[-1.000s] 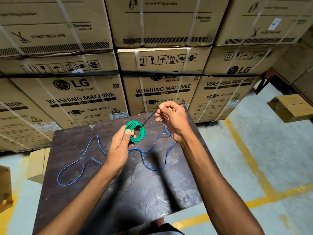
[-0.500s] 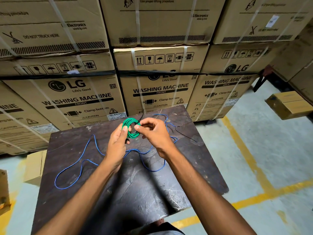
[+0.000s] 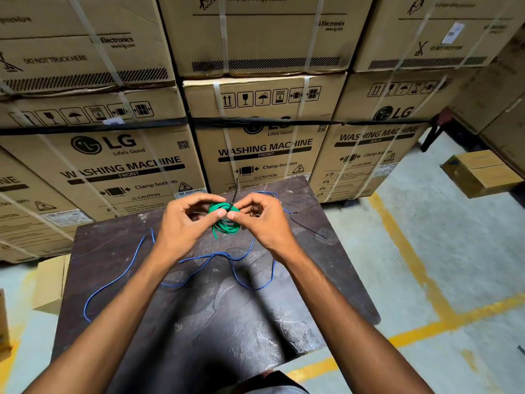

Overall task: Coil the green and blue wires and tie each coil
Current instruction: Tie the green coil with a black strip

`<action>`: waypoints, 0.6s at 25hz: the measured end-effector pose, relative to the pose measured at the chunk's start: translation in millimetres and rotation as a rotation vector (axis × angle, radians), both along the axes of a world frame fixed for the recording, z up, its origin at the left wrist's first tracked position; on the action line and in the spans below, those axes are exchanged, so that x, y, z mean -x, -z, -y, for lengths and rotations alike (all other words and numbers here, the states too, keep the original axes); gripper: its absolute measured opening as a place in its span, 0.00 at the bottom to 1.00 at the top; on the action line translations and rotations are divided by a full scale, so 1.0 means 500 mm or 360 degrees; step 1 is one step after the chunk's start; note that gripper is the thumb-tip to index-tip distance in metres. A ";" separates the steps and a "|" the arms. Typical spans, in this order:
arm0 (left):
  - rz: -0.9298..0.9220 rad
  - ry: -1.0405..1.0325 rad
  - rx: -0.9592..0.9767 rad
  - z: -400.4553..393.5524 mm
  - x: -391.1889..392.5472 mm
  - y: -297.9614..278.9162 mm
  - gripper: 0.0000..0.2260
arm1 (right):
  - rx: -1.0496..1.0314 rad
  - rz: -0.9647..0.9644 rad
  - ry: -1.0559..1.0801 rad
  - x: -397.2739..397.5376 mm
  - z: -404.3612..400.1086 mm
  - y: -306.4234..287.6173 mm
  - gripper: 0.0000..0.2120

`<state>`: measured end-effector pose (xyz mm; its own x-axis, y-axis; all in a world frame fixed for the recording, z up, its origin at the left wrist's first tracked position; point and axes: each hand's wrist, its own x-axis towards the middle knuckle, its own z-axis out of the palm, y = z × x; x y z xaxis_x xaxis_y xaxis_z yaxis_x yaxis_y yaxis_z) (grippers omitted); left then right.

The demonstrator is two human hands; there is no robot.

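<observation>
While both hands work above the far half of the dark table (image 3: 199, 322), the green wire coil (image 3: 225, 220) sits pinched between them: the left hand (image 3: 184, 223) holds its near-left side with thumb and forefinger, and the right hand (image 3: 260, 220) nips it from the other side, thumb tips almost touching. A thin black tie (image 3: 234, 194) stands up from the top of the coil, its tail pointing at the boxes.

To my eye this wire is light and springy, with smooth insulation, so the loops will likely want to fan open if the pinch slackens; one short green end already pokes out below. The safest hold looks to be right across the bundled turns beside the tie, squeezing them flat while the tail is drawn.

The blue wire (image 3: 210, 257) lies loose in wandering curves across the table, uncoiled, passing under both forearms. A second black tie (image 3: 308, 227) rests on the table just right of the right hand.

Stacked cartons (image 3: 119, 166) behind read "LG", "Life's Good", "WASHING MACHINE", "FRONT", "Clamp bottom", "CAUTION", "DO NOT TRUCK HERE" and "Electronics"; one to the right says "BACK".
</observation>
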<state>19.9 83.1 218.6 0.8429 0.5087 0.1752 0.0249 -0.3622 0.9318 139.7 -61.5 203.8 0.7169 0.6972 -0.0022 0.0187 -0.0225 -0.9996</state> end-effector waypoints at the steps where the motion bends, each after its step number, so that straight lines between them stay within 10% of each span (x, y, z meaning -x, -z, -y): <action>1: -0.0010 0.0031 0.0046 -0.002 -0.002 0.000 0.10 | -0.0016 -0.0031 -0.0021 -0.003 0.003 -0.001 0.09; 15: -0.0279 0.0165 0.0370 0.011 -0.007 0.024 0.09 | 0.0082 -0.0424 0.0114 -0.009 0.006 0.003 0.08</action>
<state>23.4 77.7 206.6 0.8995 0.4279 -0.0884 0.1667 -0.1489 0.9747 144.3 -64.4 202.5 0.7338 0.6388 -0.2313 -0.2482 -0.0649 -0.9665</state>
